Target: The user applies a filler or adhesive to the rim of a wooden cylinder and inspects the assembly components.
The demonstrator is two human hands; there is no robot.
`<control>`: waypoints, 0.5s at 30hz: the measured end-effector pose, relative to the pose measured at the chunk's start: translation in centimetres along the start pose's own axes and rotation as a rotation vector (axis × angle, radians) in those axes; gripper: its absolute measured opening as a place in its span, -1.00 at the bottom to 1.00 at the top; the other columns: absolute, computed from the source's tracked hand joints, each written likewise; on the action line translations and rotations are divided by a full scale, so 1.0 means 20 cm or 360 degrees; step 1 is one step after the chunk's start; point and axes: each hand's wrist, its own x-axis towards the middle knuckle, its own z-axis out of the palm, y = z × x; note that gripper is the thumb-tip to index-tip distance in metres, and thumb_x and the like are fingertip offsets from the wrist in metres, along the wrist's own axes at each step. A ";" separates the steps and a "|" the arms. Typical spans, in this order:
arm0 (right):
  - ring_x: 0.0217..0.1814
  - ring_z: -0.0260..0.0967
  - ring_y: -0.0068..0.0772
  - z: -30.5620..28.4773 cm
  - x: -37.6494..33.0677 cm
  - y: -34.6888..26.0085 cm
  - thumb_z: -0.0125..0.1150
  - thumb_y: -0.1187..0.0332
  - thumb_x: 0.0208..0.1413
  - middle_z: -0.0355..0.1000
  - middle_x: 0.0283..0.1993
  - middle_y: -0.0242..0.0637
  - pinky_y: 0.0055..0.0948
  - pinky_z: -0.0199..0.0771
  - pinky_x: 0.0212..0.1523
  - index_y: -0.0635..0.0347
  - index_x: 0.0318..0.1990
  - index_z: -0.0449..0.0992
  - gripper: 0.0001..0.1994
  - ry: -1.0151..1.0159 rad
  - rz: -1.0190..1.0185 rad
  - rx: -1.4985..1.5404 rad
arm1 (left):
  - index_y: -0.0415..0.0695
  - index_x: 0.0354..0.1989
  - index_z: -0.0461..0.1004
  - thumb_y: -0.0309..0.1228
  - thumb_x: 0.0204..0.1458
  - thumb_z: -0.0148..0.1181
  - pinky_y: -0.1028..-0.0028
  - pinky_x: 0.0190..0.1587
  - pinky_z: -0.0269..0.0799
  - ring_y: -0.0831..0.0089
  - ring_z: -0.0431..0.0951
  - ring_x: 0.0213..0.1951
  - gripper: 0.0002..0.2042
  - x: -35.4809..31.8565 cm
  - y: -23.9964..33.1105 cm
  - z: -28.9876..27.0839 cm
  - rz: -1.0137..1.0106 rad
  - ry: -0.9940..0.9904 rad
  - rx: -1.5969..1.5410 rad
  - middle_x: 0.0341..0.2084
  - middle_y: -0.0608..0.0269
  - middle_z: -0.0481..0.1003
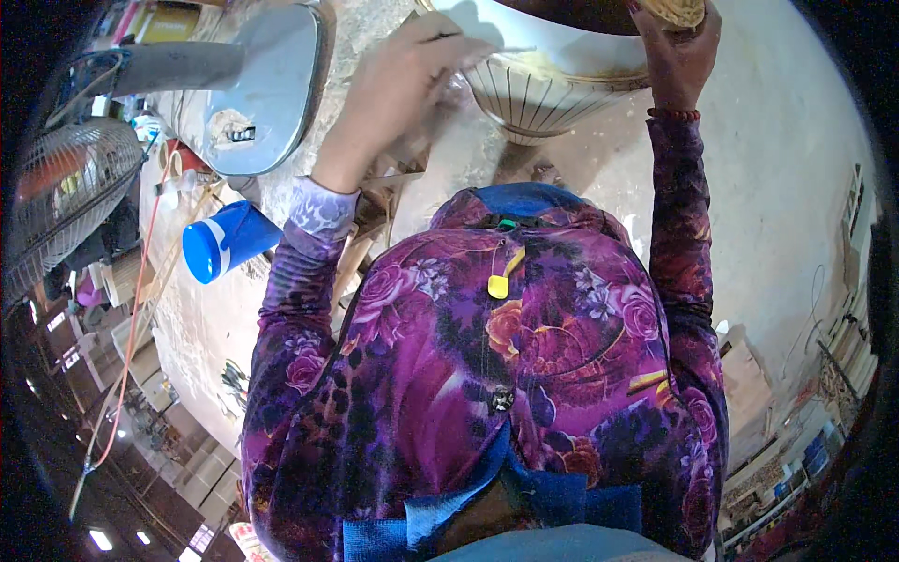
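Note:
At the top of the head view stands a large white rounded vessel point(562, 98) with thin dark lines down its lower side and a dark inside. My left hand point(412, 89) is at its left edge, slightly blurred, fingers closed on a thin stick-like tool point(510, 50) that reaches over the white surface. My right hand point(682, 66) is at the vessel's right rim. Its fingers are wrapped round a rough, yellowish-tan cup-like thing point(676, 11), cut off by the top edge, so its full shape is hidden.
A grey-blue machine-like stand point(262, 94) is left of my left hand. Below it lies a blue cylindrical container point(225, 242). A caged fan point(80, 187) and an orange cord point(131, 347) are farther left. Stacked boards point(847, 375) are at the far right.

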 end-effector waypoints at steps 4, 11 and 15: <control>0.28 0.36 -0.29 0.08 -0.02 -0.09 0.39 0.43 0.03 0.30 0.24 -0.18 -0.30 0.54 0.24 0.26 0.34 0.21 -0.30 0.0253 0.0490 0.2027 | -0.03 0.06 0.63 -0.67 0.00 0.20 0.25 0.07 0.49 0.02 0.56 0.00 -0.57 -0.02 0.05 0.00 0.0162 -0.0086 0.0098 -0.08 0.06 0.56; 0.26 0.36 -0.30 0.01 0.00 0.00 0.40 0.43 0.03 0.32 0.22 -0.18 -0.28 0.49 0.27 0.26 0.32 0.23 -0.32 0.0048 0.0091 0.0042 | 0.03 0.08 0.62 -0.67 0.01 0.19 0.29 0.12 0.49 0.07 0.56 0.09 -0.55 0.00 -0.10 -0.05 0.0151 -0.0161 0.0163 0.04 0.09 0.55; 0.26 0.37 -0.31 -0.01 0.01 0.01 0.34 0.46 0.04 0.33 0.20 -0.18 -0.30 0.51 0.25 0.27 0.31 0.24 -0.35 0.0046 -0.0040 -0.0128 | 0.12 0.02 0.64 -0.64 -0.03 0.20 0.22 0.06 0.50 0.07 0.56 -0.01 -0.56 0.01 -0.08 -0.07 0.0366 -0.0052 0.0028 -0.02 0.18 0.55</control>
